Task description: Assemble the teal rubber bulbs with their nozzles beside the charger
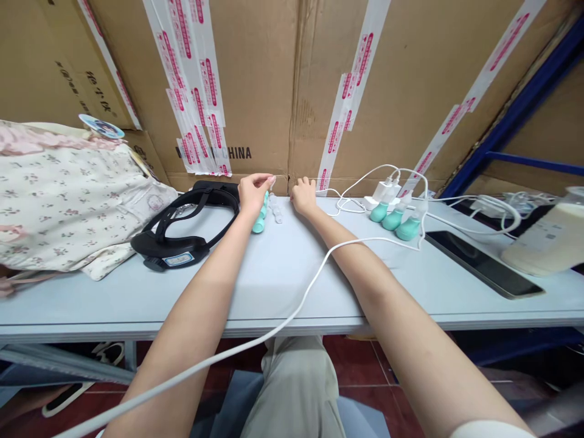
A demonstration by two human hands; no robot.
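At the back of the table, my left hand point(252, 193) is closed in a pinch, with a small clear plastic piece point(272, 182) at its fingertips. Under and beside it lie mint-green rounded pieces point(259, 224), partly covered by the hand. Several clear plastic pieces point(275, 210) lie in a row just to their right. My right hand point(304, 194) is at the foot of the cardboard, its fingers curled down; whatever they hold is hidden. Further right, three green bulb-shaped pieces with clear tops point(393, 219) stand in a slanting row.
A black head strap point(191, 243) and a floral cloth bag point(77, 201) lie on the left. White chargers with cables point(385, 191), a phone point(479, 261) and a clear container point(547, 234) are at right. A white cable point(292, 316) crosses before my arms. Cardboard point(255, 91) walls the back.
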